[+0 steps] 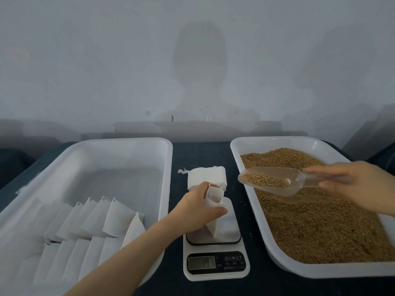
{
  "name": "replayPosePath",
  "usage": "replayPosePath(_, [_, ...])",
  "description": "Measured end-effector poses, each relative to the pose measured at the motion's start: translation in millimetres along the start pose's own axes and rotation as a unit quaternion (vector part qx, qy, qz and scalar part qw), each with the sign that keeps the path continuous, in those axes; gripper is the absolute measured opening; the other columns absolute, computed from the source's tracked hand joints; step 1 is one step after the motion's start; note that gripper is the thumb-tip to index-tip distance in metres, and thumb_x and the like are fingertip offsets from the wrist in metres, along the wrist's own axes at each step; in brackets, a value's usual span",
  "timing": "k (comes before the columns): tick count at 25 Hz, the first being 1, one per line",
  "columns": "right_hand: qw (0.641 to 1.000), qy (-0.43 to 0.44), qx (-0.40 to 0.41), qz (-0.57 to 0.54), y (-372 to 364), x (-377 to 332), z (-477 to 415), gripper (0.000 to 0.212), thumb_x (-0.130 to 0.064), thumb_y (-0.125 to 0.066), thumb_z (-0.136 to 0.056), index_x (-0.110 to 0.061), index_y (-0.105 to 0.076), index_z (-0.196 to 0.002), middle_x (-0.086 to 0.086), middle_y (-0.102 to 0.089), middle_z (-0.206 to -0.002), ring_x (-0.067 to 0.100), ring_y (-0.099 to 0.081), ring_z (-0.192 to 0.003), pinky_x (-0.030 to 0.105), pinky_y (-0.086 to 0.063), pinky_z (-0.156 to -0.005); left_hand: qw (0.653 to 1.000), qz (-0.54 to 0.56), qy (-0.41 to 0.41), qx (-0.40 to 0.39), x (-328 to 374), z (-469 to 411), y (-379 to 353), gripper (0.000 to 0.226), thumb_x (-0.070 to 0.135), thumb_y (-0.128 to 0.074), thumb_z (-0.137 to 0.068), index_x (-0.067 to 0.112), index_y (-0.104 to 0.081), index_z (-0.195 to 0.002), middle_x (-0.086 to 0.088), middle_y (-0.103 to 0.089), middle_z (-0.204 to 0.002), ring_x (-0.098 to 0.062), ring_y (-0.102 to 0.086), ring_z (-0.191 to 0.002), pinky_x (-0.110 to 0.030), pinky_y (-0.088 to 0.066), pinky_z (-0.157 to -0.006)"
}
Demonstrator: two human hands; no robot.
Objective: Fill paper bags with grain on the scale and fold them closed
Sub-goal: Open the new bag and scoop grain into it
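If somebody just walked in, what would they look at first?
Probably the big white tray heaped with brown grain on the right, where the right hand holds a clear scoop of it. In the middle, the left hand holds a small paper bag open on the scale. Rows of folded bags lie in the left tray.

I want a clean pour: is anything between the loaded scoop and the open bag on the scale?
Nothing visible does. The scoop in the right hand hangs beside the bag, whose mouth the left hand holds open.
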State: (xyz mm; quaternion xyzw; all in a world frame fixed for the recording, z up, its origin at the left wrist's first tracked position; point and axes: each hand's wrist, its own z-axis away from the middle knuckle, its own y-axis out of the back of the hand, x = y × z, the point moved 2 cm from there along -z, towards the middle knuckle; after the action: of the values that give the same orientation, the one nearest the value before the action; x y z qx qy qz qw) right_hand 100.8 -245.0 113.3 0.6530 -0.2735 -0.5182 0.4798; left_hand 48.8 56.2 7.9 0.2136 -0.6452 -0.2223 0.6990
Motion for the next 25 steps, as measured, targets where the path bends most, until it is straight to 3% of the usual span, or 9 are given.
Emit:
replayPosePath(4, [0.998, 0.05, -0.019, 0.033, 7.4, -32.5, -11.0, 0.047, -0.026, -0.066, -0.081, -0.068, -0.051, -0.098, -0.021, -0.065, -0.098, 0.021, -0.066, -0.089, 0.036, -0.054, -0.079, 1.0, 0.0, -0.005, -0.003, 0.9, 1.7, 0.0, 0.047, 0.046, -0.067, -0.08, 0.034, -0.045, -0.119, 0.014, -0.053, -0.104, -0.003, -0.055, -0.09, -0.016, -0.046, -0.069])
replayPosePath(7, [0.995, 0.082, -0.033, 0.053, 7.4, -51.7, -18.1, 0.041, -0.024, -0.065, -0.084, -0.059, -0.054, -0.104, -0.029, -0.058, -0.098, 0.007, -0.061, -0.089, 0.027, -0.048, -0.081, 1.0, 0.007, -0.008, -0.004, 1.6, 2.1, 0.2, 0.049, 0.049, -0.067, -0.079, 0.034, -0.047, -0.12, 0.014, -0.056, -0.107, -0.004, -0.056, -0.094, -0.021, -0.05, -0.077])
replayPosePath(10, [0.988, 0.106, -0.039, 0.103, 5.8, -64.4, -25.7, 0.039, -0.027, -0.062, -0.087, -0.056, -0.054, -0.111, -0.029, -0.056, -0.096, 0.002, -0.052, -0.096, 0.034, -0.039, -0.097, 1.0, 0.011, -0.018, -0.005, 2.6, 2.7, 0.4, 0.049, 0.049, -0.067, -0.079, 0.033, -0.049, -0.121, 0.013, -0.059, -0.111, -0.005, -0.056, -0.096, -0.019, -0.049, -0.078])
replayPosePath(14, [0.977, 0.131, -0.006, 0.17, 9.3, -75.4, -32.9, 0.036, -0.031, -0.058, -0.09, -0.059, -0.051, -0.112, -0.024, -0.059, -0.1, 0.009, -0.046, -0.108, 0.038, -0.024, -0.108, 0.999, 0.025, -0.032, -0.001, 4.4, 3.9, 1.3, 0.05, 0.048, -0.068, -0.081, 0.033, -0.048, -0.123, 0.021, -0.056, -0.106, 0.0, -0.056, -0.093, -0.012, -0.046, -0.073])
replayPosePath(18, [0.961, 0.158, 0.023, 0.225, 12.7, -89.3, -37.5, 0.033, -0.031, -0.056, -0.092, -0.058, -0.053, -0.112, -0.017, -0.061, -0.091, 0.004, -0.044, -0.101, 0.027, -0.009, -0.096, 0.998, 0.036, -0.046, 0.011, 3.5, 3.2, 2.3, 0.046, 0.045, -0.07, -0.08, 0.033, -0.051, -0.121, 0.018, -0.059, -0.114, 0.001, -0.057, -0.101, -0.011, -0.047, -0.077])
replayPosePath(25, [0.949, 0.165, 0.023, 0.267, 10.9, -97.0, -42.1, 0.036, -0.029, -0.054, -0.094, -0.058, -0.052, -0.116, -0.017, -0.063, -0.095, 0.004, -0.042, -0.098, 0.025, -0.009, -0.089, 0.998, 0.041, -0.047, 0.019, 5.0, 5.9, 4.2, 0.039, 0.048, -0.072, -0.078, 0.04, -0.05, -0.11, 0.023, -0.058, -0.107, 0.007, -0.057, -0.095, -0.005, -0.047, -0.069])
